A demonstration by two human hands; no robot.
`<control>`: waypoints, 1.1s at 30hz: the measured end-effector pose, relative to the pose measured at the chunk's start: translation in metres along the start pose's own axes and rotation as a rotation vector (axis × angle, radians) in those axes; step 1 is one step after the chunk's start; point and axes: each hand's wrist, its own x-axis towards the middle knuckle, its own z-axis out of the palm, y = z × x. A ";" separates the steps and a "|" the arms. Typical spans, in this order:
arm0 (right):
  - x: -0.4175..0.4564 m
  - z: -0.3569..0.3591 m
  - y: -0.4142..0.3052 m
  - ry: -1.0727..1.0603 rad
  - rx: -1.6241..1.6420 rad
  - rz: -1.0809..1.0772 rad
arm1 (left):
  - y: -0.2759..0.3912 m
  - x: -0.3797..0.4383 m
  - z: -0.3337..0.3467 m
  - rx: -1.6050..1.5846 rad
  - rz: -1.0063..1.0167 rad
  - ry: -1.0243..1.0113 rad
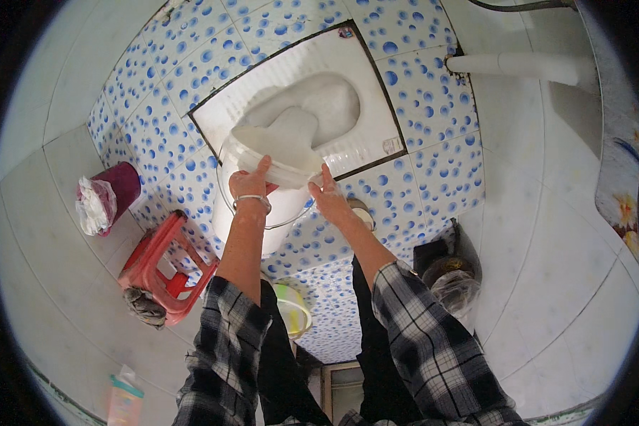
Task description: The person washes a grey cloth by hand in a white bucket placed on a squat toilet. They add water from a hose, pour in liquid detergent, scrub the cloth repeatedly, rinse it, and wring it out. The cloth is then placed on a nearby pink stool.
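Note:
A white plastic bucket [285, 201] is tipped forward, its mouth facing the ceramic squat toilet [218, 106]. A pale stream of water [296, 125] runs over the far lip into the toilet's basin. My left hand [249, 183] grips the near rim, thumb on top, with a bracelet at the wrist. Farther right on the same rim are the fingers of my right hand [331, 201]. The bucket's wire handle [285, 226] hangs down on the near side. Below my right hand sits a small round object [363, 215], partly hidden.
At left are a purple bin [123, 185] with a bag and a red plastic stool [138, 263] carrying a grey rag [145, 306]. A yellow-green bucket [293, 311] stands by my legs. At right are a dark bin [447, 271] and a white pipe [511, 64].

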 end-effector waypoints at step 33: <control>0.011 -0.034 -0.041 -0.196 -0.406 0.008 | 0.012 0.004 0.014 -0.085 -0.031 0.005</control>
